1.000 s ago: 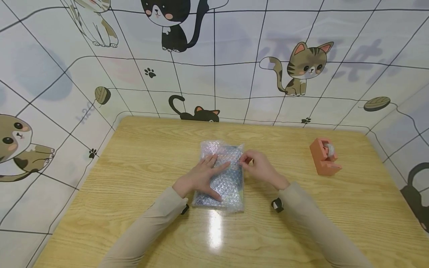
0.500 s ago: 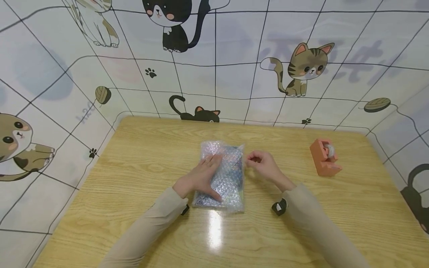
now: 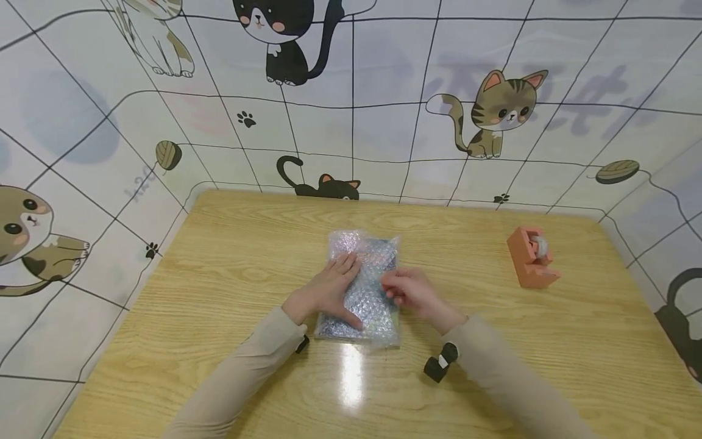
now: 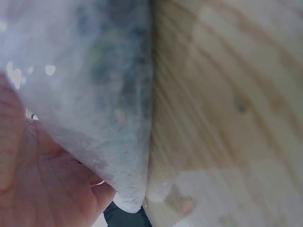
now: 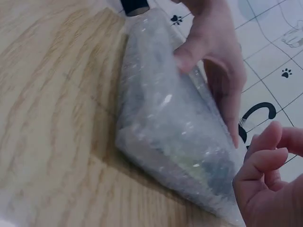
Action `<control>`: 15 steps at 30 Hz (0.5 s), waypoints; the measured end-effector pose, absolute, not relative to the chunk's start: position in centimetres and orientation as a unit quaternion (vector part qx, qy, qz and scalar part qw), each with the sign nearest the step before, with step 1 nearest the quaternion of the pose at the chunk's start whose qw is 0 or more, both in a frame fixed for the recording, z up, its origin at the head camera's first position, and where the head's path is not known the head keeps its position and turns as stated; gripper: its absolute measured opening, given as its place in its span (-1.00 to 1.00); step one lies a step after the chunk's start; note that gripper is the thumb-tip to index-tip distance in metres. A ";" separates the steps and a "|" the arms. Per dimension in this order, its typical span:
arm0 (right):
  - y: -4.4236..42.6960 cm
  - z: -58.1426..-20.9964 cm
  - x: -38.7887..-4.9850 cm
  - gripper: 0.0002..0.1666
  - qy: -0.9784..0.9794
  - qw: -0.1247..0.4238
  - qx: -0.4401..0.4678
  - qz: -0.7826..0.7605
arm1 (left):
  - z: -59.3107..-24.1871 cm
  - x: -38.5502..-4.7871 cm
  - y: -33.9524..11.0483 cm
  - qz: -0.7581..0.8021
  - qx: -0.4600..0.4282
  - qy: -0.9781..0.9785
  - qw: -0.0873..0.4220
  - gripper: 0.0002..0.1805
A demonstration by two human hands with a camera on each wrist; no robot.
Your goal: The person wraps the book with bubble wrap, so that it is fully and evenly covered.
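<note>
A flat package in clear bubble wrap point(image 3: 375, 317) lies on the table, with a dark bluish thing showing through. My left hand point(image 3: 331, 289) rests on its left part with the fingers spread. In the left wrist view, that hand point(image 4: 57, 179) is beside the blurred wrap. At the package's right edge is my right hand point(image 3: 414, 292), its fingers curled and the fingertips over the wrap. The right wrist view has this hand point(image 5: 272, 182) at the lower right, near the wrapped package point(image 5: 165, 113); nothing can be made out between its fingers.
An orange tape dispenser point(image 3: 532, 262) with a roll in it stands at the right of the wooden table point(image 3: 241, 262). Behind the table hangs a backdrop point(image 3: 384, 134) printed with cats and grid lines.
My right hand drew off the package's right edge to the right, then came back lower and farther left, over the wrap. The left hand and package have stayed in place.
</note>
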State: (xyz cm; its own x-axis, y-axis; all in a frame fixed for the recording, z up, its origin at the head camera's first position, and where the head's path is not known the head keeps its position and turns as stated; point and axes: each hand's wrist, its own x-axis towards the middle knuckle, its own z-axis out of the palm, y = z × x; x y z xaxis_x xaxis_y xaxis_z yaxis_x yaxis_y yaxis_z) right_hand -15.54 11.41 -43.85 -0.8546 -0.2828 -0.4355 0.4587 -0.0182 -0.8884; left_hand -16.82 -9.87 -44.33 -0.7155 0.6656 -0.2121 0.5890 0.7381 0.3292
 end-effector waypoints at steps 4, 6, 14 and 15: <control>11.0 -44.5 -15.5 -0.80 0.665 0.239 0.102 -0.700 | -44.4 -16.8 -9.9 0.120 0.341 0.919 0.159 0.45; 10.7 -44.7 -15.5 -0.74 0.670 0.228 0.109 -0.697 | -44.4 -16.8 -9.9 0.121 0.340 0.919 0.158 0.45; 10.2 -44.8 -15.4 -0.83 0.711 0.199 0.103 -0.666 | -44.4 -16.8 -9.9 0.121 0.336 0.920 0.160 0.45; 10.1 -44.8 -15.4 -0.85 0.717 0.197 0.107 -0.660 | -44.4 -16.8 -9.9 0.123 0.336 0.920 0.161 0.45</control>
